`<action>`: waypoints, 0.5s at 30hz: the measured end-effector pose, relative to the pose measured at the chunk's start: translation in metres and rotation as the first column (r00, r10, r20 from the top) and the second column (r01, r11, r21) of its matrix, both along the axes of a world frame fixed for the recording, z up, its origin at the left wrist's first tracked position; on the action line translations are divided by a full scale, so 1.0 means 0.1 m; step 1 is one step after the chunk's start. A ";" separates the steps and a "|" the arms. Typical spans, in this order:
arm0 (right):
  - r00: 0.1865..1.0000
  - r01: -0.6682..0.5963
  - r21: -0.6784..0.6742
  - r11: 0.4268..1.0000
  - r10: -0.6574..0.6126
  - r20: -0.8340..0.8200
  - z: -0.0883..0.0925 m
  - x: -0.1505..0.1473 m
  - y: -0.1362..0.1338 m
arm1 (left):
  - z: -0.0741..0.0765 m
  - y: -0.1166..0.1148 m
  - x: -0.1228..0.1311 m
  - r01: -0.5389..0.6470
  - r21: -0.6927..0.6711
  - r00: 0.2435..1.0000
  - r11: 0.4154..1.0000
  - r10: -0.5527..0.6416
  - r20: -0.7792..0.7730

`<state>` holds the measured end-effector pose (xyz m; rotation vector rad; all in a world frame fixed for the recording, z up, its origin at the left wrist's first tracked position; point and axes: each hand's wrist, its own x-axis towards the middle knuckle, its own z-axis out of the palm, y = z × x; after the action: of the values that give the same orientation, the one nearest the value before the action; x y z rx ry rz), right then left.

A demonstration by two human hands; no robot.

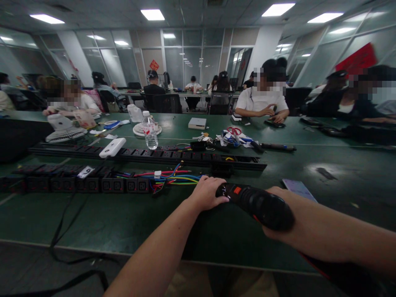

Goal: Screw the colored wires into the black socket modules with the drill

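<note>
My right hand (pixel 274 208) grips the thick handle of a black electric screwdriver with orange accents (pixel 253 202), which points left, low over the green table (pixel 123 222). My left hand (pixel 208 193) is closed around the tool's front tip. Just to the left lies a black power strip (pixel 93 184) with its end open. Red, blue, yellow and green wires (pixel 173 175) spill from that end towards my left hand.
A second long black power strip (pixel 148 154) lies behind, with a white box (pixel 111 147) on it. A water bottle (pixel 150 131), small fans, scissors (pixel 234 131) and a phone (pixel 298 189) sit around. Several people sit along the far side. A black cable hangs off the front edge.
</note>
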<state>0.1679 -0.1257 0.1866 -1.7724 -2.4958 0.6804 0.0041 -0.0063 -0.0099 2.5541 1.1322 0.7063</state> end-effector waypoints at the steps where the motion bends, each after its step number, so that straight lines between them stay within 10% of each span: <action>1: 1.000 0.001 -0.013 1.000 -0.001 0.000 0.00 0.00 0.00 | 0.00 0.00 0.00 0.001 0.002 1.000 1.000 -0.001 0.000; 15: 0.988 -0.145 -0.117 0.982 0.137 -0.069 -0.27 0.23 0.11 | -0.02 -0.01 0.02 -0.021 0.016 1.000 1.000 0.021 0.002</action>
<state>0.1908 -0.1142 0.1592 -1.5930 -2.6106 0.8989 0.0057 -0.0072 -0.0121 2.5575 1.1589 0.7260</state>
